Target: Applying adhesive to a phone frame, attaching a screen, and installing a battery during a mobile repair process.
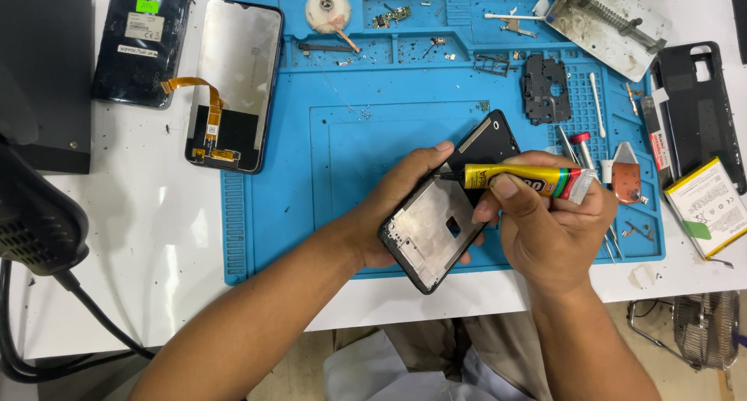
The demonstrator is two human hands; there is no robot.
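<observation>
Right hand (548, 230) grips glue tube (523, 178), left hand (397, 206) clasps phone frame (451, 214) above blue mat (311, 183).

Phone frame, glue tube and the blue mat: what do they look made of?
Phone frame in the left hand: likely a black plastic rim around a dull grey metal plate. Glue tube in the right hand: probably soft metal, with a crimped end and glossy yellow label. Blue mat: looks like matte silicone with moulded grid compartments.

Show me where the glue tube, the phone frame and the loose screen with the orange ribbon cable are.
Glue tube (520, 178), head view, on its yellow body.
Phone frame (433, 231), head view, on its metal midplate.
Loose screen (240, 59), head view, on its glass.
</observation>
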